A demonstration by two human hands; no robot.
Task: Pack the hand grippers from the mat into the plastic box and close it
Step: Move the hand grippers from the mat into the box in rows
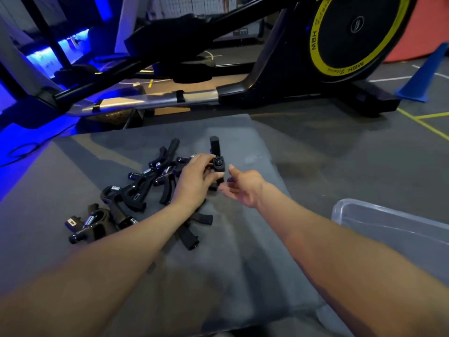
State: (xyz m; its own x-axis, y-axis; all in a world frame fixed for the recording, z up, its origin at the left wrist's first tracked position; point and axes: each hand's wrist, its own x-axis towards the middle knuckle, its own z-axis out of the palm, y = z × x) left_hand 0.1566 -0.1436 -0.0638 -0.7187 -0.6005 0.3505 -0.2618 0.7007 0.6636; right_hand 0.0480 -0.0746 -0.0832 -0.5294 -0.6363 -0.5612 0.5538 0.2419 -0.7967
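Observation:
Several black hand grippers with steel springs lie in a loose pile [136, 190] on the grey mat [243, 251], left of centre. My left hand [194, 183] grips one black hand gripper [217, 156] and holds it upright above the mat, its handle pointing away from me. My right hand [243, 188] is just to the right of that gripper, fingers spread and empty, a small gap from it. The clear plastic box [388, 224] stands at the right edge of the view, open, with nothing visible inside. No lid is in view.
A black and yellow exercise machine [291, 76] stretches across the floor just beyond the mat. A blue cone [425, 76] stands at the far right, with a red shape behind it. Yellow lines mark the grey floor. Blue light floods the left side.

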